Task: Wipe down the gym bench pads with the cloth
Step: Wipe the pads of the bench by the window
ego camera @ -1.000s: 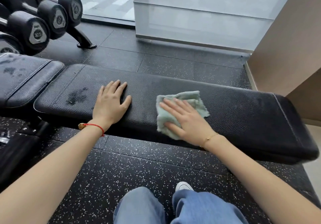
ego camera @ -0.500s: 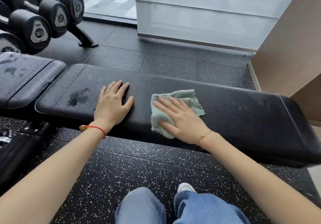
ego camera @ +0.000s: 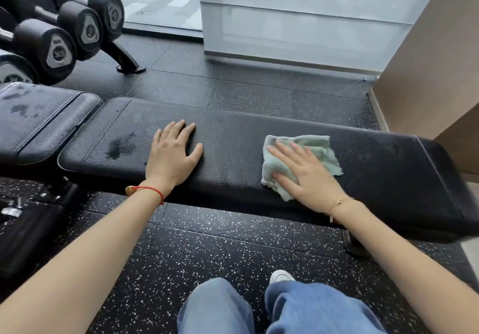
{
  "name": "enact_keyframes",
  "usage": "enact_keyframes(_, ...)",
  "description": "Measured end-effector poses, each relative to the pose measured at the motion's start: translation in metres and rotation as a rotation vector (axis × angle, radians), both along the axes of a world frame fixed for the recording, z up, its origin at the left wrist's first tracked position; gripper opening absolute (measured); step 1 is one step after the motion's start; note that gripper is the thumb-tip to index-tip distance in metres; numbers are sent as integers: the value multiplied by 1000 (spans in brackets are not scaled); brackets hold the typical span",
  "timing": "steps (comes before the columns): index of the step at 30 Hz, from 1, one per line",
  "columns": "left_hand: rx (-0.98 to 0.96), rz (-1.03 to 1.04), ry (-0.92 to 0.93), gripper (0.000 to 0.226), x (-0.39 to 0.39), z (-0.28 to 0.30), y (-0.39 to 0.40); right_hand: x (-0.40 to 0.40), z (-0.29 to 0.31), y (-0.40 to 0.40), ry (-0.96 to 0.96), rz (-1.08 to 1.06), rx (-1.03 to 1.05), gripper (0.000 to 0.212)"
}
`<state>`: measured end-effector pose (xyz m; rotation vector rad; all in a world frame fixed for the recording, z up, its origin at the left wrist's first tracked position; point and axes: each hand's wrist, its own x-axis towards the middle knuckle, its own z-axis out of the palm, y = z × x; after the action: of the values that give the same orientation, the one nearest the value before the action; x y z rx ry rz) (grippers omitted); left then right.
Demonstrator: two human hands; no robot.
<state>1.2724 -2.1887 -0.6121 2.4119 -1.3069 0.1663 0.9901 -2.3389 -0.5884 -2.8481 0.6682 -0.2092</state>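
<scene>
Black bench pad [ego camera: 233, 136]: right hand [ego camera: 308, 175] flat, fingers straight, half-covering the cloth [ego camera: 321, 149]; left hand [ego camera: 172, 157] flat, holding nothing.

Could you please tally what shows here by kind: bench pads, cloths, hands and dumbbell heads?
Bench pads: 2, the long pad and the short pad
Cloths: 1, the green cloth
Hands: 2, the left hand and the right hand
Dumbbell heads: 4
Total: 9
</scene>
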Motion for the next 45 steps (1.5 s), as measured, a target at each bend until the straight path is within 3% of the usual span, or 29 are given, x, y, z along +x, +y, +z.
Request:
enact_keyframes(4, 6, 10, 1, 70, -2, 2, -1, 38, 7, -47, 62, -270, -22, 77)
enact_keyframes(8, 10, 7, 6, 72, -1, 3, 0, 101, 5, 8, 95, -48, -43, 71)
enact_keyframes(11, 9, 2, 13, 72, -1, 5, 1, 68, 5, 48, 36, 158, -23, 64)
enact_keyframes(13, 15, -1, 14, 71, -4, 5, 1, 23, 3, 45, 6, 177, -39, 63)
enact_keyframes(17, 81, 4, 13, 65, -6, 6, 0, -42, 0, -27, -12, -168, -34, 70)
enact_keyframes(19, 113, 17, 18, 59, -10, 10, -3, -28, 3, -62, 56, -341, 1, 69)
enact_keyframes(21, 94, 12, 49, 54, -22, 16, -10, 7, 3, -69, 105, -384, -4, 68)
enact_keyframes(25, 52, -104, 60, 53, -64, 24, -35, 36, 0, -18, 78, -121, -10, 65)
enact_keyframes(29, 25, -187, 85, 55, -104, 20, -54, -45, 2, 23, -9, 43, 3, 65)
enact_keyframes(33, 47, -208, 80, 57, -121, 7, -58, -95, -1, -30, 1, -230, 20, 71)
enact_keyframes(37, 72, -174, 14, 66, -125, 1, -57, -36, 5, -91, 98, -444, 27, 66)
enact_keyframes(41, 80, -174, -2, 71, -125, 1, -58, -11, -2, -35, 83, -152, 10, 69)
enact_keyframes(43, 95, -161, 18, 71, -126, 4, -60, -50, -2, -4, 22, -37, 32, 67)
enact_keyframes(45, 93, -148, 48, 70, -131, 9, -65, -98, -2, 0, -41, -76, 60, 64)
